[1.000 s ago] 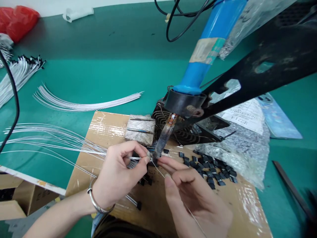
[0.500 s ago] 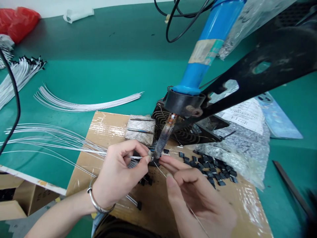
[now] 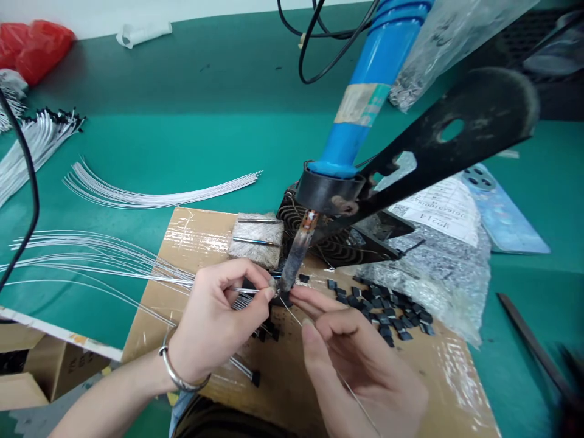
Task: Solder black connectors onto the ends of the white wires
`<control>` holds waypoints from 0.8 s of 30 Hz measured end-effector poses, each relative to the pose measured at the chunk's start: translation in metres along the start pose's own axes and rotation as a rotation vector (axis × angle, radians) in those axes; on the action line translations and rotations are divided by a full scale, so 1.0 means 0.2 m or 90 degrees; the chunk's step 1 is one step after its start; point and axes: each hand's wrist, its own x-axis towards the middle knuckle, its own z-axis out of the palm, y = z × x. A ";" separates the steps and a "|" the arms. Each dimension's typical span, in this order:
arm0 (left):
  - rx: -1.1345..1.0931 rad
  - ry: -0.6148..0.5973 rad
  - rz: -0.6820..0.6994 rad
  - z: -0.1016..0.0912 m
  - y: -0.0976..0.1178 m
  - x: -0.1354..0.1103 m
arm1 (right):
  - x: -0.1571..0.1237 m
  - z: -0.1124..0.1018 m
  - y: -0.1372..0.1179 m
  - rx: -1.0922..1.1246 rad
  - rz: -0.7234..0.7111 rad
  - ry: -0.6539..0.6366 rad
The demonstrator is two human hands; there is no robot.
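Hands: both pulled in tight around the same spot, fingertips almost meeting, neither one open.

Left hand point(image 3: 219, 319): closed in a pinch on a thin silver wire point(image 3: 246, 290), bangle point(image 3: 176, 372) on the wrist.

Right hand point(image 3: 356, 356): fingers curled, thumb and index closed up on a 2nd thin wire point(image 3: 292, 315), though the fingers hide exactly how it's held.

Key spot: right at the scorched tip of the soldering iron point(image 3: 294, 258), which slants down from the upper right. Both fingertips sit just beside it, left hand's maybe a hair closer. A small black part point(image 3: 285, 299) sits under the tip, partly hidden.

Wire axes: the 1st wire runs roughly left to right into the left pinch, the 2nd drops away toward the bottom edge of the cardboard sheet point(image 3: 438, 371).

Iron: glossy blue handle point(image 3: 360, 103) with worn tape, held in a black metal arm point(image 3: 456, 143).

On the cardboard: a fuzzy block point(image 3: 253, 243) with 2 wires lying on it, and a loose pile of black parts point(image 3: 383, 310) near the right edge.

Worktop: a fan of bare wires point(image 3: 100, 258) off the left edge of the cardboard, plus a curved bundle point(image 3: 155, 196) further back on the green mat point(image 3: 182, 131).
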 end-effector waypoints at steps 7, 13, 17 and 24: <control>-0.005 0.012 0.020 0.00 0.00 0.01 | 0.00 0.01 -0.01 0.014 0.012 0.001; -0.006 0.015 0.021 0.00 -0.01 0.01 | 0.00 0.00 0.00 0.005 0.007 -0.001; -0.006 0.020 0.027 0.00 0.00 0.00 | 0.01 -0.03 0.03 -0.005 -0.038 -0.032; -0.006 0.024 0.030 0.01 -0.01 0.00 | 0.01 -0.02 0.02 0.002 -0.004 -0.013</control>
